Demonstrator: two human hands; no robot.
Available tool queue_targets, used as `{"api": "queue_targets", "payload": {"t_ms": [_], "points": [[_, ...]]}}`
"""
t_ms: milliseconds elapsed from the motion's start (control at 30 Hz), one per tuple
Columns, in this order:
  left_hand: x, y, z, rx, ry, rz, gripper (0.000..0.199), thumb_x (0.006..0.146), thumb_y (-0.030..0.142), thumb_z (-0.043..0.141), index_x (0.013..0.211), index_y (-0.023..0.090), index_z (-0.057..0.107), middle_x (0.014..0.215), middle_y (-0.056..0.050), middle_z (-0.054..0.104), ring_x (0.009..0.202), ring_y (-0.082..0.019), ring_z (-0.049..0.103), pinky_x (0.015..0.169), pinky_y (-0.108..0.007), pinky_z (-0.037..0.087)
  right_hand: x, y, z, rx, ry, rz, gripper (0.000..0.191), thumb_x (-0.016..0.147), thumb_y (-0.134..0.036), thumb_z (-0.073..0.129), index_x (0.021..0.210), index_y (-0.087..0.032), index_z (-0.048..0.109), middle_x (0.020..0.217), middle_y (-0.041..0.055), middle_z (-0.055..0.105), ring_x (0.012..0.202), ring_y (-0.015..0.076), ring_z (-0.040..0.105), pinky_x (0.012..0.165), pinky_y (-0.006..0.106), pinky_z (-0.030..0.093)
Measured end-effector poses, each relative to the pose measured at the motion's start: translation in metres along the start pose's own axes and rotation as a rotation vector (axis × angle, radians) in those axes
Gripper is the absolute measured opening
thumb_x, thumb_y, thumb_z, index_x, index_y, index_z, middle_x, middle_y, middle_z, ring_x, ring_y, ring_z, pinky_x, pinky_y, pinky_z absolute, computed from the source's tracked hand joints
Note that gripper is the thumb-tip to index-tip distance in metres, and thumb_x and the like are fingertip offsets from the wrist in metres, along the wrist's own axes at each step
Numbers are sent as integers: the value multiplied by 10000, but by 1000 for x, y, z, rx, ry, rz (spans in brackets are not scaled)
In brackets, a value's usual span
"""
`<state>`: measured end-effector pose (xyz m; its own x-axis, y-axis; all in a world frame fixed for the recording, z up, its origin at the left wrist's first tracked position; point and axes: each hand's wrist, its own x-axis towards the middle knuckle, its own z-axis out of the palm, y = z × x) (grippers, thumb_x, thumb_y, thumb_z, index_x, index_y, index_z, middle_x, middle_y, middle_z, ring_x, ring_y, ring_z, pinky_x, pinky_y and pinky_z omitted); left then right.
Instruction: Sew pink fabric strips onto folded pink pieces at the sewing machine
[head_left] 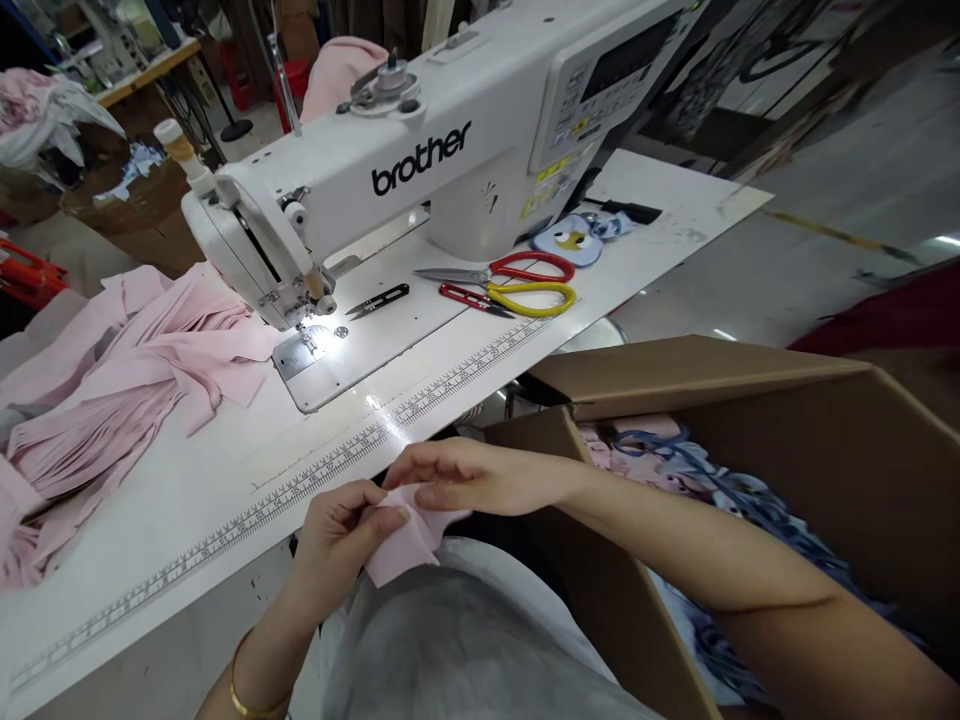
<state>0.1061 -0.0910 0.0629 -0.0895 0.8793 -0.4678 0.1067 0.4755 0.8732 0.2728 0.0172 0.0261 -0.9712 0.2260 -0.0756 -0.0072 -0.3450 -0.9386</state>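
Observation:
Low in the view, my left hand (339,535) and my right hand (472,476) both grip a small piece of pale pink fabric (405,538) over my lap. The left fingers pinch its near edge, and the right fingers lie across its top. A gold bangle (251,695) circles my left wrist. Ahead on the white sewing table (225,500) stands a white Brother sewing machine (420,165), its presser foot (306,338) over the needle plate. A pile of pink fabric strips (127,385) lies left of it.
Thread snips (377,300), red-handled scissors (525,268), yellow-handled scissors (532,298) and a red-handled seam ripper (469,298) lie beyond a ruler strip (300,475) along the table edge. An open cardboard box (720,450) of printed fabric stands to my right.

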Motion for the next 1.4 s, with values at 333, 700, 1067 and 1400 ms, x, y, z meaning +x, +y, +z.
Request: {"api": "queue_targets", "payload": {"t_ms": [333, 700, 1067, 1400], "points": [[-4, -4, 5, 43, -54, -7, 308, 732, 454, 607, 761, 150, 649, 633, -9, 551, 565, -110, 438, 490, -203, 320, 3, 0, 21, -441, 414, -114, 174, 783, -276, 549, 711, -119, 571, 546, -26, 499, 507, 61, 418, 460, 165, 302], [2, -2, 12, -85, -54, -126, 324, 702, 452, 630, 639, 135, 652, 531, 8, 471, 498, -87, 361, 465, -204, 260, 5, 14, 8, -109, 169, -144, 289, 838, -406, 451, 722, -141, 452, 635, -25, 412, 563, 69, 360, 490, 182, 316], [1, -5, 7, -118, -136, -68, 287, 725, 420, 620, 667, 139, 639, 592, -7, 510, 553, -109, 412, 510, -227, 299, 3, 11, 18, -492, 330, -296, 210, 849, -290, 502, 703, -139, 489, 556, -49, 433, 486, 48, 360, 449, 166, 284], [13, -7, 8, -27, -255, -198, 260, 655, 388, 698, 693, 133, 664, 563, 9, 510, 527, -95, 405, 505, -226, 292, 3, 9, 18, -349, 297, -227, 186, 820, -284, 549, 726, -124, 543, 589, -29, 528, 523, 51, 433, 470, 157, 335]]}}
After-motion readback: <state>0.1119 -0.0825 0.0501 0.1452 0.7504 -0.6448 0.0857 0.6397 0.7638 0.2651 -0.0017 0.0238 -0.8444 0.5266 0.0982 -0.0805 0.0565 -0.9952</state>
